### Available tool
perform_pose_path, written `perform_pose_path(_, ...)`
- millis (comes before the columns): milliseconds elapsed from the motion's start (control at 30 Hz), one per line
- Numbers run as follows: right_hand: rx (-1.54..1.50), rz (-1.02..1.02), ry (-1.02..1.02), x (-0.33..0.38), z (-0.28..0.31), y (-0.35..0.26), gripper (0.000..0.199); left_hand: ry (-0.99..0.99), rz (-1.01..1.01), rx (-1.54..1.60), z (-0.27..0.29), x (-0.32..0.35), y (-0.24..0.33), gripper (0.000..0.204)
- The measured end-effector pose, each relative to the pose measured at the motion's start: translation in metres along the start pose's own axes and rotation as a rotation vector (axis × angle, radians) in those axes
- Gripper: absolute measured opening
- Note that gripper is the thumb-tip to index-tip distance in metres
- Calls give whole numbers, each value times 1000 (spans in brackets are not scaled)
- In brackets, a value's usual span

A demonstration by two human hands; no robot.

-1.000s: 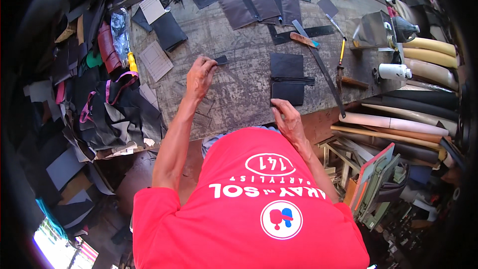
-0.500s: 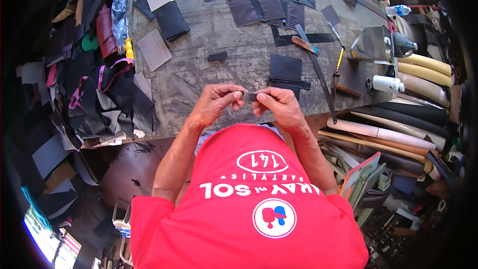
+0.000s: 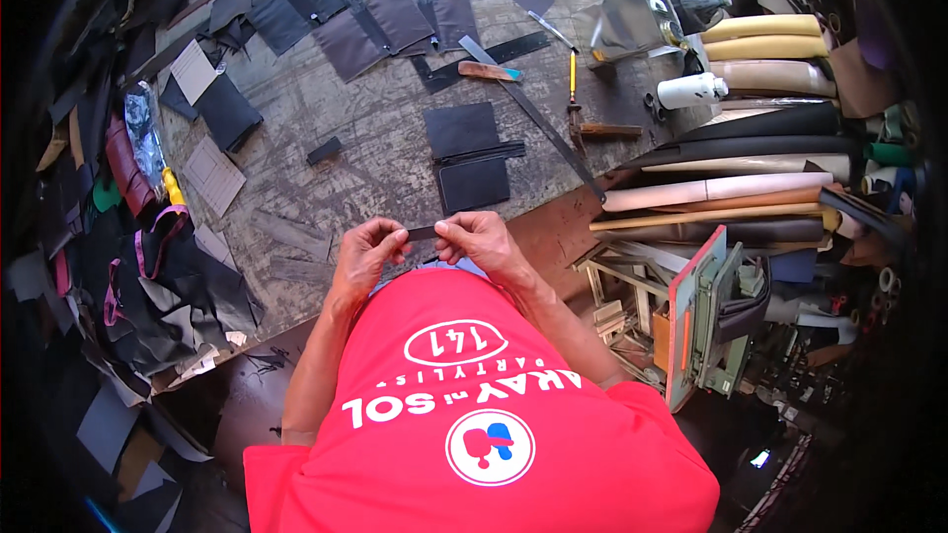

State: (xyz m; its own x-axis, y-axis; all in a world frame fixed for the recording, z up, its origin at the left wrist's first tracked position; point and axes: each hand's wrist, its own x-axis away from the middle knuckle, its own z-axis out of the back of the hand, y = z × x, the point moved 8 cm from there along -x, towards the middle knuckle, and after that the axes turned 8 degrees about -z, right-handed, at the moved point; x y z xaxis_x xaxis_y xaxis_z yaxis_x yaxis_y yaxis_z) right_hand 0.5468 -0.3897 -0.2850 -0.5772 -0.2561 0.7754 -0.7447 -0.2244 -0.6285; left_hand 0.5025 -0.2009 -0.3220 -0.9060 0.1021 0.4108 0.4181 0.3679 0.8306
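Between my two hands a small dark strip point(image 3: 423, 234), which looks like leather, is stretched near the table's front edge. My left hand point(image 3: 371, 249) pinches its left end between thumb and fingers. At the other end, my right hand point(image 3: 478, 241) pinches it the same way. Just beyond my hands lies a black leather piece with a zipper-like band point(image 3: 472, 150). A similar small dark strip point(image 3: 323, 150) rests on the table to the left of it.
The worn worktable point(image 3: 296, 89) carries a long metal ruler point(image 3: 538, 118), a wooden-handled knife point(image 3: 486, 71), a hammer point(image 3: 604, 130) and dark leather panels point(image 3: 390, 20). A white bottle point(image 3: 691, 91) stands out at right beside material rolls point(image 3: 760, 47). Black scraps point(image 3: 188, 306) heap at left.
My view has swung to the right, so the table's things sit further left. My hands have drawn closer to my body, and more of the strip shows between them.
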Motion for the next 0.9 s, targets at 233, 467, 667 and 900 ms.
perform_pose_path(233, 283, 287, 276, -21, 90, -19, 23, 352, 86, 157, 31, 17, -39, 31)
perform_pose_path(467, 481, 374, 320, -49, 153, -57, 24, 494, 104, 46, 39, 26, -64, 33)
perform_pose_path(667, 1005, 862, 331, -96, 165, -119, 25, 837, 49, -438, 42, 82, -75, 30)
perform_pose_path(900, 1357, 904, 362, -188, 143, -166, 32, 910, 153, -324, -12, 214, -207, 21)
